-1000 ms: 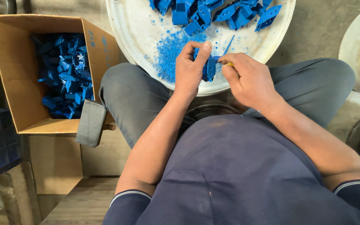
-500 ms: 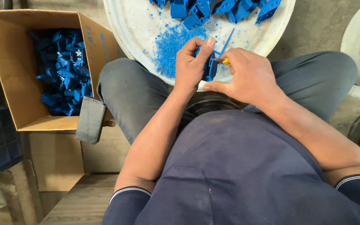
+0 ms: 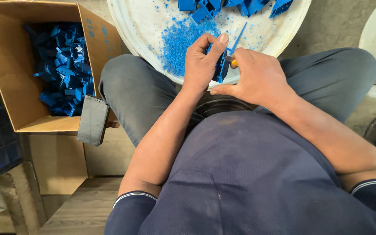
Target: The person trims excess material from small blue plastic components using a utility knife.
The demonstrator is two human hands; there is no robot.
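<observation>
Blue plastic part (image 3: pixel 219 68): held upright over the near rim of the white round tray (image 3: pixel 140 26), clasped by the left hand (image 3: pixel 202 61) with fingers curled closed around it. Right hand (image 3: pixel 253 78): closed on a small tool with a yellow-orange handle (image 3: pixel 233 63), pressed against the part; the tool's tip is hidden. Blue shavings (image 3: pixel 180 41): heaped on the tray just beyond the hands. Further blue parts (image 3: pixel 236 6): piled at the tray's far edge. Cardboard box (image 3: pixel 5 78): beside the left knee, stocked with more blue pieces (image 3: pixel 64 69). Dark flat case (image 3: pixel 92 119): leaned against the box's near corner.
</observation>
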